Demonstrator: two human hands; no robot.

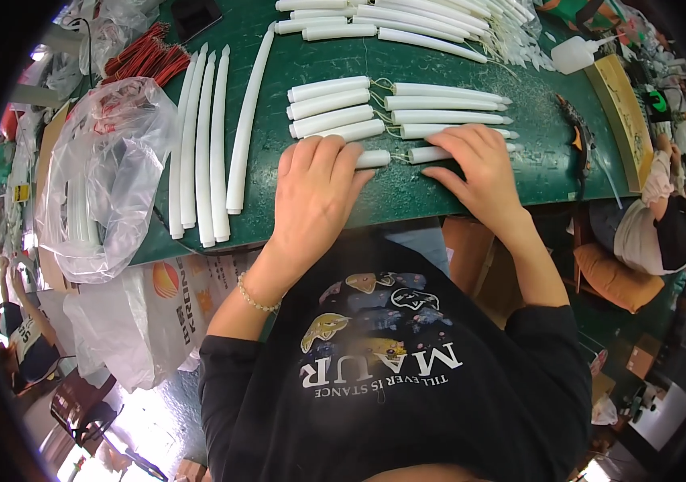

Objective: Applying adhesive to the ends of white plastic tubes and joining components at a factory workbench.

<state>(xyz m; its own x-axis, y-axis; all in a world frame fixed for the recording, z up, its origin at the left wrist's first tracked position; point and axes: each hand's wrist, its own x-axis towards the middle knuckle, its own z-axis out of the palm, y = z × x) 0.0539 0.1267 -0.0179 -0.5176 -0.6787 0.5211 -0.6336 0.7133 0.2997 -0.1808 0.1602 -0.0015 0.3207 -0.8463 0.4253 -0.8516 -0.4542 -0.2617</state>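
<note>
My left hand (pixel 316 189) is closed over a short white tube (pixel 372 159), whose right end shows past my thumb. Thin wires (pixel 400 158) run from it to a longer white candle-shaped tube (pixel 421 155) with a pointed tip, which my right hand (pixel 478 173) grips from above between thumb and fingers. Both pieces lie at the near side of the green table (pixel 262 173). Just beyond, several short white tubes (pixel 329 107) lie in a row, each wired to a pointed white candle tube (pixel 447 103) on its right.
Long white candle tubes (pixel 218 145) lie to the left, beside a clear plastic bag (pixel 110 177) and red wires (pixel 146 56). More white tubes (pixel 423 20) are piled at the back. A white squeeze bottle (pixel 574 55), pliers (pixel 576 132) and a cardboard strip (pixel 620 120) lie right. Other people sit nearby.
</note>
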